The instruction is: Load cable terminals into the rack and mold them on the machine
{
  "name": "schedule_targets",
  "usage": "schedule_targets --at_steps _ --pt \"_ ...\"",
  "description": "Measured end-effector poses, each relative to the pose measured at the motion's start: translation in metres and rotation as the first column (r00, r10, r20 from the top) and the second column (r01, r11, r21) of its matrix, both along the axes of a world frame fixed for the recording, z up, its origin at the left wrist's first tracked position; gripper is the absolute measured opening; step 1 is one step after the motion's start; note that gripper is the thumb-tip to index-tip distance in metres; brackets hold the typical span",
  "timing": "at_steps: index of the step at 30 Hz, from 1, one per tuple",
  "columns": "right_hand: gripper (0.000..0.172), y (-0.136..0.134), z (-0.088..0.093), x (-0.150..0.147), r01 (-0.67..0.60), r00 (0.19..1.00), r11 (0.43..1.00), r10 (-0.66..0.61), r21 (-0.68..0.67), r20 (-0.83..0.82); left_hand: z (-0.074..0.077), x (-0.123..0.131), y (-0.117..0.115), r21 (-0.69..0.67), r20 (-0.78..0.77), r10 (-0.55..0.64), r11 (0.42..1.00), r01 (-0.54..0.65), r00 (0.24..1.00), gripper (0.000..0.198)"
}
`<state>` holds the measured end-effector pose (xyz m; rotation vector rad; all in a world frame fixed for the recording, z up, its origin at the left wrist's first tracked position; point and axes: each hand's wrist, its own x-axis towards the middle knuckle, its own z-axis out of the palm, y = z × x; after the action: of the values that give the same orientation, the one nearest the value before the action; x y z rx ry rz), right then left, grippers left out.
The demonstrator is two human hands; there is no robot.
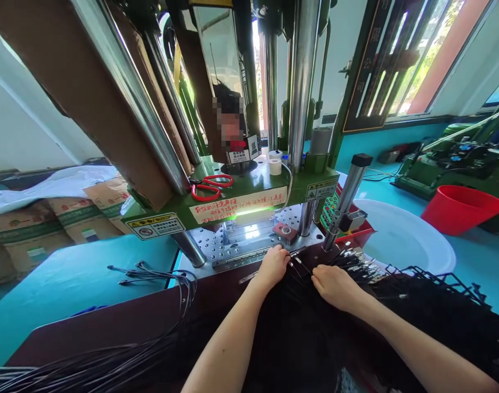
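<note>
My left hand [275,265] is closed at the front edge of the press bed, its fingertips pinching a thin black cable end with a small metal tip. To its right, my right hand [333,284] is also closed, with its fingertips on a thin dark cable. Between the two hands lie small metal connector ends [298,261]. Behind them stands the green press [249,191], with a lit, clear mould [251,232] on its perforated metal bed. Beside the mould sits a reddish block [285,232] with a round centre.
Red-handled scissors [211,186] and a white tape roll [275,166] lie on the press plate. Black cables [184,284] drape at the left; a cable pile with connectors [359,265] is at the right. A red bucket [457,210] and white tub [413,234] stand beyond.
</note>
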<state>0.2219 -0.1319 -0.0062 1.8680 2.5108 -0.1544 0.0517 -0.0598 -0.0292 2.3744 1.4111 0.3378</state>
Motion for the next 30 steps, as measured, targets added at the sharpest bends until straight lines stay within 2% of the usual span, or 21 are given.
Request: schedule_targets --at_steps 21,30 --pt "0.028 -0.002 0.002 -0.001 -0.009 1.000 0.999 0.009 0.031 0.011 0.000 0.000 0.000 -0.004 0.016 0.003 1.000 -0.003 1.000 0.030" --pt "0.025 0.010 0.006 -0.015 0.028 0.990 0.997 -0.037 0.070 0.133 -0.001 0.000 -0.003 0.024 0.012 0.001 1.000 -0.001 1.000 0.031"
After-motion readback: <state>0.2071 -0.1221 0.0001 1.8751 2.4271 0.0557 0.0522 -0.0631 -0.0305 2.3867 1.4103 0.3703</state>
